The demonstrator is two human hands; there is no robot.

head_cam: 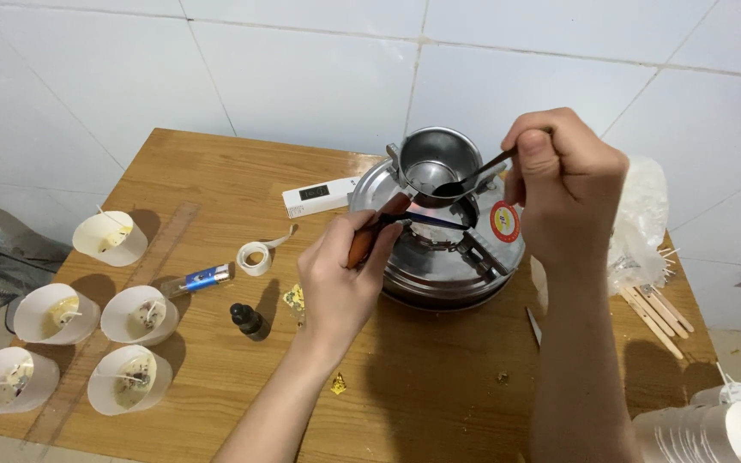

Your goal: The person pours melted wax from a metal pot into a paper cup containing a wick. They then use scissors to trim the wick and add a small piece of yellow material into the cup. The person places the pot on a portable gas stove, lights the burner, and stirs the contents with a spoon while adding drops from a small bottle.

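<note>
A small metal pot sits on a gas stove at the table's rear, five paper cups left, wooden sticks right.

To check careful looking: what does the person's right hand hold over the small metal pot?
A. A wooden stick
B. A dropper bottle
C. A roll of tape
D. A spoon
D: the right hand grips a spoon whose bowl sits inside the small metal pot.

Five white paper cups with wicks are sitting at the table's left edge. A tape roll, small dark dropper bottle and wooden sticks are lying nearby
</note>
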